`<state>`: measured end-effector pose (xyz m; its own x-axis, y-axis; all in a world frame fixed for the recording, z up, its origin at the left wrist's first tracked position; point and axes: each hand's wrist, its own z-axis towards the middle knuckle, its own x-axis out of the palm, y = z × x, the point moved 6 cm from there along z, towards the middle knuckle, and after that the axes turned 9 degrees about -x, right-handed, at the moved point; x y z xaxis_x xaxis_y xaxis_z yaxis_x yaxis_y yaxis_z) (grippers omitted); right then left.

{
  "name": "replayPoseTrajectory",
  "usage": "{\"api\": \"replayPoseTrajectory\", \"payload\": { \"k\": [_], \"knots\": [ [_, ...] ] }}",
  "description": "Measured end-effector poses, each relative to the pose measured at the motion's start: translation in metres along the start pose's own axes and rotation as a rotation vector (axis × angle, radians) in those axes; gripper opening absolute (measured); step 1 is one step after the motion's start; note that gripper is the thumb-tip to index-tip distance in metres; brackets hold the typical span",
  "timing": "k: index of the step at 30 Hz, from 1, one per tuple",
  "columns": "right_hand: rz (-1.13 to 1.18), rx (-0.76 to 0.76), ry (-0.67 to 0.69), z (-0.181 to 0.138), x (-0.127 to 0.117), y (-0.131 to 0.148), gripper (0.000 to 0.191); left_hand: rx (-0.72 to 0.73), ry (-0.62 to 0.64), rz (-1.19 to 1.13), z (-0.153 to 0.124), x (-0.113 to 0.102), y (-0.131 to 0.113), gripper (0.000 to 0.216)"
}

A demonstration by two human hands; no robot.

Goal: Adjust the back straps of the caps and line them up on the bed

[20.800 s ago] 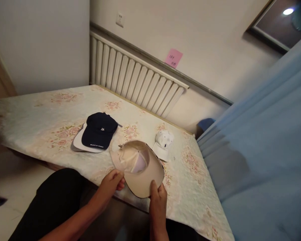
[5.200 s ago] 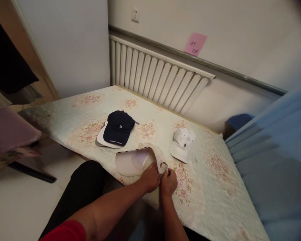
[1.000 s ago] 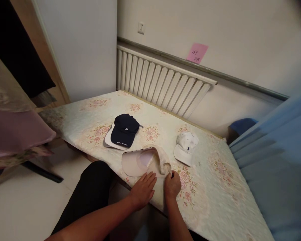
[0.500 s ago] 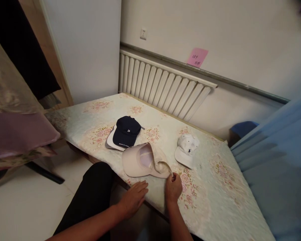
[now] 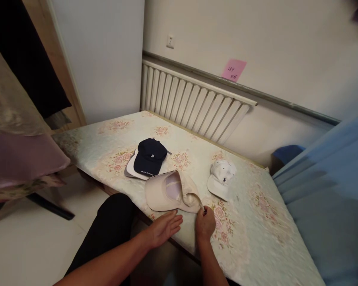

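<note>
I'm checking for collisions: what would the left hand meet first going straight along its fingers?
Probably the right hand, pinching the back of the beige baseball cap. The cap's near edge lies close to that line, so, depth being unclear, it might come first.

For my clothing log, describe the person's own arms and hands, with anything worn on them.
The left hand and the right hand are both bare, without gloves. No watch, bracelet or ring can be made out. The left forearm and right forearm are uncovered as far as the picture shows, with no sleeve in view.
</note>
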<state>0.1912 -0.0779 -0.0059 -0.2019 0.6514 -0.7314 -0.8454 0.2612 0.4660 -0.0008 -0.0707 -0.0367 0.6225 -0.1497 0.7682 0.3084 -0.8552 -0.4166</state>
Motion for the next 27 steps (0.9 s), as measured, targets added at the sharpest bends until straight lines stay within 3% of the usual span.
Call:
{"api": "replayPoseTrajectory", "payload": {
  "k": [4,11,27],
  "knots": [
    [-0.003,-0.012,0.004,0.000,0.001,0.001,0.024,0.003,0.039,-0.089,0.026,0.008,0.000,0.042],
    [-0.006,-0.015,0.005,0.001,-0.001,0.003,0.023,0.068,-0.053,-0.241,0.052,0.021,-0.004,0.036],
    [-0.003,-0.007,0.005,0.002,0.004,0.000,0.019,0.102,-0.023,-0.387,0.064,0.025,-0.029,0.034]
  ]
}}
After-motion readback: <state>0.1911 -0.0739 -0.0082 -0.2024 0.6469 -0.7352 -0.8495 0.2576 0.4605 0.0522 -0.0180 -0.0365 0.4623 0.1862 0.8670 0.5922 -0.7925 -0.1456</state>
